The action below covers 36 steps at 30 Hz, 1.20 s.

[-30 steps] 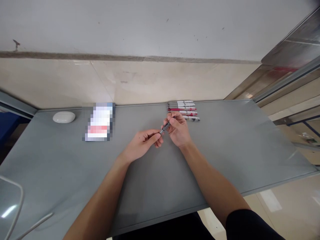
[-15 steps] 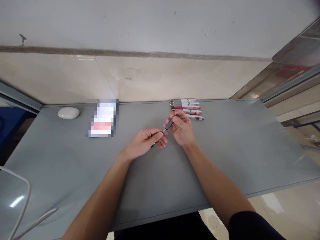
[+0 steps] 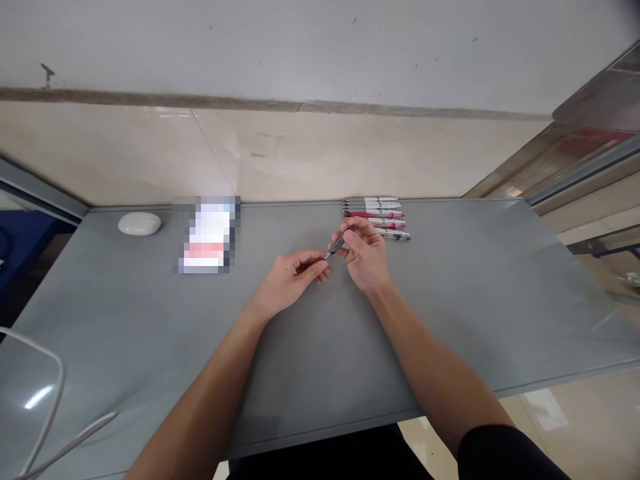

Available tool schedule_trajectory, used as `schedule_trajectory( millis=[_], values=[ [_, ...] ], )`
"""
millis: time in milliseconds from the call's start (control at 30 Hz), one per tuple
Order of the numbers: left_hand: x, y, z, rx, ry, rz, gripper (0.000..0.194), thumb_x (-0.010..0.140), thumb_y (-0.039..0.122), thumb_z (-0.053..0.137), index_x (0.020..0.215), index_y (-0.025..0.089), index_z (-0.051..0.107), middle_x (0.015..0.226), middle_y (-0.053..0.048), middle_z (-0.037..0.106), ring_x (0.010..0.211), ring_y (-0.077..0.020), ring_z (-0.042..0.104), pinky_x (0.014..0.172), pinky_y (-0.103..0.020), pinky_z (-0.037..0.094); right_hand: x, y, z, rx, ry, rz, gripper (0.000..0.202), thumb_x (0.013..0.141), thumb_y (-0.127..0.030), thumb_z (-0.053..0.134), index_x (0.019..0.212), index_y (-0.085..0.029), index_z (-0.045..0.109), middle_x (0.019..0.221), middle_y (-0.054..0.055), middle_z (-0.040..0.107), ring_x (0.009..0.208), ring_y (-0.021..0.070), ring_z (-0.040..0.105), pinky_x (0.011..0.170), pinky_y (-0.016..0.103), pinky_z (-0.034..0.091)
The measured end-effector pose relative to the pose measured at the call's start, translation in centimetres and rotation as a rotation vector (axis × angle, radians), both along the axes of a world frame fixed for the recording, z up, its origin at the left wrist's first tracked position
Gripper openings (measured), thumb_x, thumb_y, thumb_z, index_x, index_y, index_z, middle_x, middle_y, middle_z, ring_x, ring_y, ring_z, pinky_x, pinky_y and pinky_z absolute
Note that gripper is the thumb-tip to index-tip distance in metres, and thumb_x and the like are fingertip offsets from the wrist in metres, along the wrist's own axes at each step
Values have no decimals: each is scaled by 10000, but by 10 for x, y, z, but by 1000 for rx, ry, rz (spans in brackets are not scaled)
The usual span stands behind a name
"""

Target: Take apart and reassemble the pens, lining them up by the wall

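A pen (image 3: 336, 245) with a dark grey grip and a silver tip is held slanted above the table between my two hands. My right hand (image 3: 367, 257) has its thumb and fingers closed around the grip. At the silver end, the thumb and fingertips of my left hand (image 3: 296, 279) pinch together. Whether anything else sits inside the left fingers is hidden. Just behind my right hand lies a row of several pens (image 3: 383, 205), side by side, white-and-grey and red ones among them; my hand covers part of the nearest.
A white mouse-like rounded object (image 3: 139, 224) and a blurred-out phone (image 3: 206, 237) lie at the back left of the grey table (image 3: 320, 373). A white cable (image 3: 59, 380) loops over the front left corner. A tiled wall (image 3: 375, 157) stands behind.
The dark end of the pen that stuck out below my left hand no longer shows. My left fingers have shifted slightly up, to the pen's silver tip.
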State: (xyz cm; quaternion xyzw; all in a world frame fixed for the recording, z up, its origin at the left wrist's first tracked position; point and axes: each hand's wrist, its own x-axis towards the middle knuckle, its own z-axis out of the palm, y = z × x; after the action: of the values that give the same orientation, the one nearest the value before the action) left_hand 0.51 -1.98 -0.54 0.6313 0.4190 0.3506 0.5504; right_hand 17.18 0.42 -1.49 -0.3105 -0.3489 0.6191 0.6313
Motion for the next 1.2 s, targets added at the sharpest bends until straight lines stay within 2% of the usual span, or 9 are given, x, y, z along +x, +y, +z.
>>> schedule_trajectory(
  millis=[233, 300, 467, 567, 767, 1000, 1100, 1200],
  values=[
    [-3, -3, 9, -79, -86, -148, 300, 920, 400, 556, 885, 133, 689, 831, -61, 684, 737, -147, 645, 712, -290, 548, 3, -1, -1, 52, 44, 51, 174, 699, -266, 794, 789, -254, 646, 804, -60, 607, 678, 80, 624, 601, 232, 572],
    [-1, -3, 7, -58, -64, -115, 287, 908, 404, 571, 892, 143, 689, 827, -55, 686, 727, -147, 641, 707, -292, 546, 2, 0, 0, 51, 38, 51, 185, 692, -266, 796, 771, -252, 629, 782, -63, 589, 668, 78, 611, 616, 236, 575],
    [4, -4, -3, 116, 110, 97, 249, 875, 402, 605, 945, 181, 697, 761, -13, 675, 690, -143, 612, 706, -283, 521, -2, 0, 2, 8, 23, -60, 213, 688, -253, 787, 755, -246, 585, 774, -67, 543, 656, 64, 562, 623, 221, 560],
    [5, -3, -7, 144, 129, 124, 240, 881, 387, 597, 964, 184, 697, 756, -9, 674, 698, -147, 620, 707, -280, 522, -3, -1, 3, -7, 3, -91, 237, 676, -259, 791, 751, -247, 566, 776, -66, 535, 672, 69, 552, 613, 214, 545],
    [2, -3, 0, 0, -22, 13, 259, 874, 389, 616, 921, 146, 692, 785, -37, 684, 695, -138, 630, 698, -285, 546, 0, -1, 1, 18, 5, 1, 206, 681, -280, 794, 777, -253, 614, 826, -55, 579, 691, 71, 564, 610, 215, 549],
    [0, -5, 12, -89, -61, -162, 295, 906, 402, 577, 825, 136, 678, 766, -51, 670, 704, -135, 617, 722, -286, 536, 4, -2, 0, 43, 66, 140, 238, 666, -306, 820, 770, -252, 613, 774, -61, 570, 683, 84, 588, 624, 254, 590],
    [-1, -5, 11, -79, -47, -178, 310, 914, 411, 560, 822, 141, 679, 770, -54, 670, 713, -142, 620, 734, -294, 531, 4, -2, -1, 49, 63, 154, 224, 675, -310, 817, 769, -253, 621, 768, -62, 579, 681, 87, 600, 620, 258, 594],
    [0, -5, 7, -41, -35, -112, 294, 902, 416, 570, 859, 147, 681, 770, -47, 671, 710, -145, 621, 719, -291, 534, 5, -1, -1, 55, 48, 129, 204, 686, -296, 810, 763, -251, 627, 778, -63, 589, 685, 87, 611, 631, 264, 598]
  ],
)
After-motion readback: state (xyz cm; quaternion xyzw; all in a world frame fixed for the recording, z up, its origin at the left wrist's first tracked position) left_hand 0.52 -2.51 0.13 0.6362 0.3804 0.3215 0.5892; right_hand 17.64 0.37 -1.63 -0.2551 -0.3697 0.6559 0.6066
